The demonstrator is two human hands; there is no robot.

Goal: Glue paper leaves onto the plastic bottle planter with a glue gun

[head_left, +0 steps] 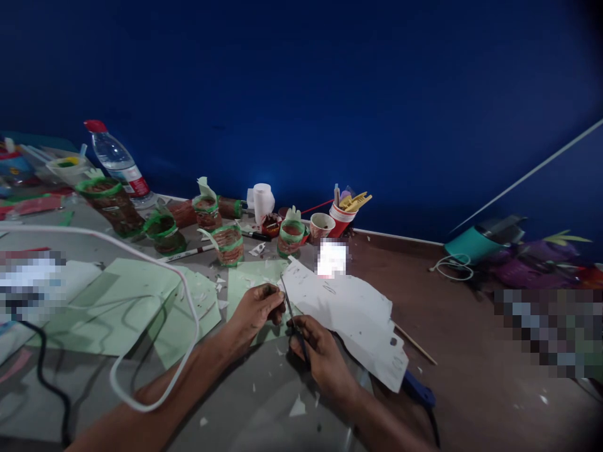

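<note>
My right hand is closed round the dark handles of a pair of scissors, whose blades point up and away from me. Just left of the blades, my left hand is closed in a pinch; whatever lies between its fingertips is too small to make out. Beneath the hands is a light green sheet of paper. A cut white sheet with pen marks lies right of the scissors. Small paper scraps are scattered on the grey table top.
Brown jars with green rims stand behind the hands. Further back are a paper cup, a cup of yellow cutlery and a water bottle. A white cable loops across my left forearm. A wooden stick lies at right.
</note>
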